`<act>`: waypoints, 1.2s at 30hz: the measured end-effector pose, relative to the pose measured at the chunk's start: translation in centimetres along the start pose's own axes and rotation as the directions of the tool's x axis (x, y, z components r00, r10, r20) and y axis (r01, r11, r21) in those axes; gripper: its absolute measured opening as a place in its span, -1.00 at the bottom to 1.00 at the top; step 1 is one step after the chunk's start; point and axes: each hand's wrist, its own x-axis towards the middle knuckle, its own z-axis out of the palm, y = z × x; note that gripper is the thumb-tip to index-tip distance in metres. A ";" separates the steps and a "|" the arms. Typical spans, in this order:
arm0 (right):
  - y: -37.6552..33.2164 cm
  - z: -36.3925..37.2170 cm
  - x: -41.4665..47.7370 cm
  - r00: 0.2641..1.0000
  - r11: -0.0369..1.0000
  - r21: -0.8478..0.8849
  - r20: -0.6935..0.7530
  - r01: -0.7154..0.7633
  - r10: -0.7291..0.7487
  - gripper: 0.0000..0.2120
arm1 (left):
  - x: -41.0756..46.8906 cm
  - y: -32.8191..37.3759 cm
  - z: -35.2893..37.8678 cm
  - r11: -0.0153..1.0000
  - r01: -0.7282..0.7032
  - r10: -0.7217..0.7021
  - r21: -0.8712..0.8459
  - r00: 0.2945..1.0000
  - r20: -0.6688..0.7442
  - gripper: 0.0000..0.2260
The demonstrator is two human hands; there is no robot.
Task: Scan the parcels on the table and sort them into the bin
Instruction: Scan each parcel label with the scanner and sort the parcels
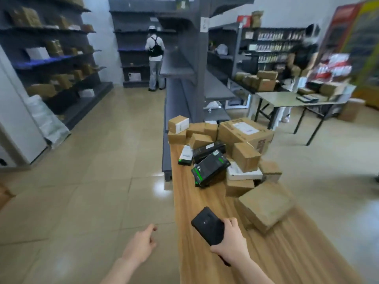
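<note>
Parcels (223,152) sit heaped mid-worktop (205,263), well apart from both hands; no bin in view. Right hand (231,236) has its grip clenched round a black scanner (207,225), prob. readied to aim at labels, while left hand (141,244) hangs loose, nothing held, off the edge. Mostly brown cardboard boxes, plus a few black/green ones w/ white labels.

Lighting: bright, even indoor light is filling the room.
Glare: white patches are shining on the glossy beige tiled floor (162,182).
Blur: the colourful display at the right edge (352,48) is smearing.
Distortion: the dark grey metal shelves (51,58) are bowing outward.
</note>
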 end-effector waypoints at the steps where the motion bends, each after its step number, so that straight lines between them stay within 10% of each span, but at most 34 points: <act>1: 0.7 -0.7 0.4 0.999 0.999 0.003 -0.015 -0.034 0.034 -0.25 | 1.4 1.3 0.0 1.000 -0.031 0.031 0.005 0.999 0.010 -0.64; 14: 3.0 -4.1 8.5 0.857 0.876 0.159 -0.190 -0.455 0.480 -0.18 | 21.7 12.9 -0.1 0.935 -0.352 0.346 0.033 0.930 0.125 -0.46; 36: 1.1 -4.3 15.8 0.708 0.750 0.248 -0.249 -0.613 0.661 -0.25 | 35.9 18.7 1.5 0.886 -0.430 0.418 0.172 0.903 0.103 -0.05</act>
